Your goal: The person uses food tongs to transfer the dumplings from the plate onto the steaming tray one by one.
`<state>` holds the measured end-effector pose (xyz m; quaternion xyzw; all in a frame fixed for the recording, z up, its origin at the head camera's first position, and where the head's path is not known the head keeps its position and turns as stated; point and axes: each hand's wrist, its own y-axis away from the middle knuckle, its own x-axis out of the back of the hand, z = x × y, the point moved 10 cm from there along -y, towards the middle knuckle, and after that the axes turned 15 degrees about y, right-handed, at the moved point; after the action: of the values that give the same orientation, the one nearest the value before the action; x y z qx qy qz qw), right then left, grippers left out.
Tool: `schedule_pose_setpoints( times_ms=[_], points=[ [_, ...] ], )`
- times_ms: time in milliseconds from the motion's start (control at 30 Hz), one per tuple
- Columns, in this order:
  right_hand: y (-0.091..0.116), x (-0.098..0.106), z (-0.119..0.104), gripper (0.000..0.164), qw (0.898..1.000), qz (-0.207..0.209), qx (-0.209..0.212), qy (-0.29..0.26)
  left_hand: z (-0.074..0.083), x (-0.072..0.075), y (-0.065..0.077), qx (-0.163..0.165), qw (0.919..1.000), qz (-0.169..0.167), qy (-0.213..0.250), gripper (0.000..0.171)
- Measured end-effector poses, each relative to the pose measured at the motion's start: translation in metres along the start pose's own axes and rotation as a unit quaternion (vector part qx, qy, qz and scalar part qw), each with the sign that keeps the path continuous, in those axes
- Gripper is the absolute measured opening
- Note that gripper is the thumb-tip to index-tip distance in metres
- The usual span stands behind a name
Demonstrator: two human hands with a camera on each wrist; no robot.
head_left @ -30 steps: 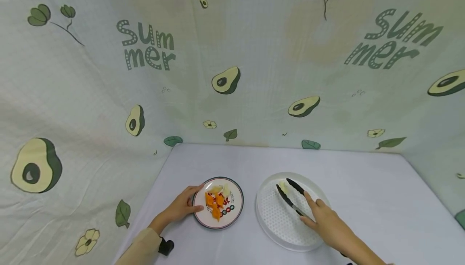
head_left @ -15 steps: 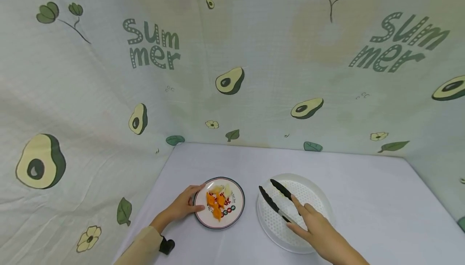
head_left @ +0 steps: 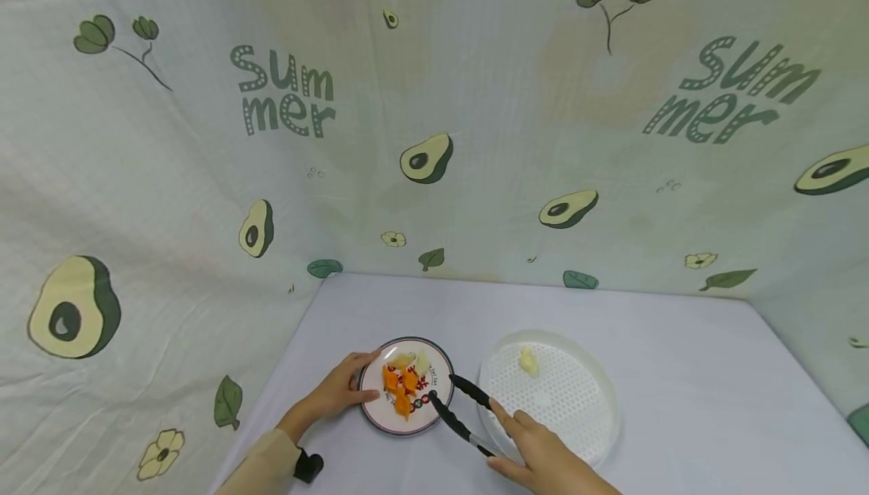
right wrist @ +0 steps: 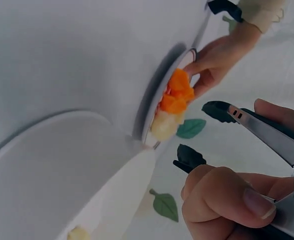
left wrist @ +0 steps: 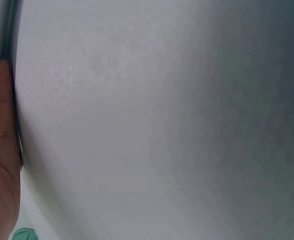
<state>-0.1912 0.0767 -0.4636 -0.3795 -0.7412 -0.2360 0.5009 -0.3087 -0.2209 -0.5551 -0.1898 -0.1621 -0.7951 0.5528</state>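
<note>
My left hand [head_left: 339, 389] grips the left edge of a small plate [head_left: 379, 410] with a dark rim, thumb over the top. Orange pieces [head_left: 402, 389] and pale yellow pieces [head_left: 421, 364] lie on this plate. In my right hand [head_left: 539, 453] I hold black-tipped metal tongs [head_left: 470, 389]. Their arms are spread, with nothing between the tips, which reach the plate's right edge in the head view. The right wrist view shows the spread tongs [right wrist: 267, 132] close up. Only part of the left hand [left wrist: 4, 135] appears in the left wrist view.
A round white tray [head_left: 557, 404] with a dotted surface stands right of the plate. One pale yellow piece [head_left: 528, 361] lies on it. A white cloth [head_left: 679, 374] covers the table, and a printed curtain [head_left: 489, 102] hangs behind.
My right hand has carried the tongs left, from over the white tray to the plate's right edge. The pale piece formerly between the tips lies on the tray. My left hand stays put.
</note>
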Motion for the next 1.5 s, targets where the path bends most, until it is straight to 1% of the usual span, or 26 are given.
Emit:
schedule_pose_setpoints(
  times_ms=[133,200,333,400,533,600,700,933,1100,1333,1500],
  points=[
    [-0.007,-0.013,-0.012,0.074,1.000,-0.010,0.021,0.006,0.000,0.000,0.002,-0.010,0.9999,-0.002,-0.003,0.077],
    [-0.011,-0.019,-0.016,0.074,1.000,-0.023,0.019,-0.004,0.000,0.000,0.003,-0.010,0.9999,-0.003,-0.005,0.077],
    [-0.018,-0.027,-0.018,0.075,0.999,-0.041,-0.001,-0.010,0.001,0.000,0.003,-0.014,0.9998,-0.004,-0.010,0.077],
    [-0.021,-0.030,-0.018,0.076,0.998,-0.052,-0.017,-0.009,0.002,0.001,0.003,-0.017,0.9998,-0.004,-0.008,0.077],
    [-0.027,-0.036,-0.018,0.075,0.996,-0.077,-0.049,-0.014,0.005,0.001,0.001,-0.018,0.9998,-0.005,0.005,0.078],
    [-0.030,-0.039,-0.019,0.075,0.995,-0.085,-0.055,-0.019,0.006,0.001,0.001,-0.014,0.9999,-0.005,0.008,0.078],
    [-0.034,-0.043,-0.023,0.075,0.994,-0.089,-0.056,-0.015,0.006,0.001,0.000,-0.012,0.9999,-0.003,0.007,0.078],
    [-0.042,-0.048,-0.030,0.075,0.995,-0.070,-0.056,0.034,0.007,0.001,0.000,-0.012,0.9999,-0.005,0.001,0.077],
    [-0.049,-0.052,-0.032,0.075,0.995,-0.067,-0.060,0.042,0.004,0.002,-0.002,-0.007,1.0000,-0.003,-0.003,0.078],
    [-0.055,-0.054,-0.033,0.073,0.995,-0.070,-0.070,0.028,0.002,0.003,-0.002,-0.006,0.9999,-0.003,-0.009,0.078],
    [-0.058,-0.053,-0.035,0.068,0.994,-0.069,-0.075,0.046,0.002,0.002,-0.002,-0.012,0.9999,-0.001,0.000,0.076]
  ],
)
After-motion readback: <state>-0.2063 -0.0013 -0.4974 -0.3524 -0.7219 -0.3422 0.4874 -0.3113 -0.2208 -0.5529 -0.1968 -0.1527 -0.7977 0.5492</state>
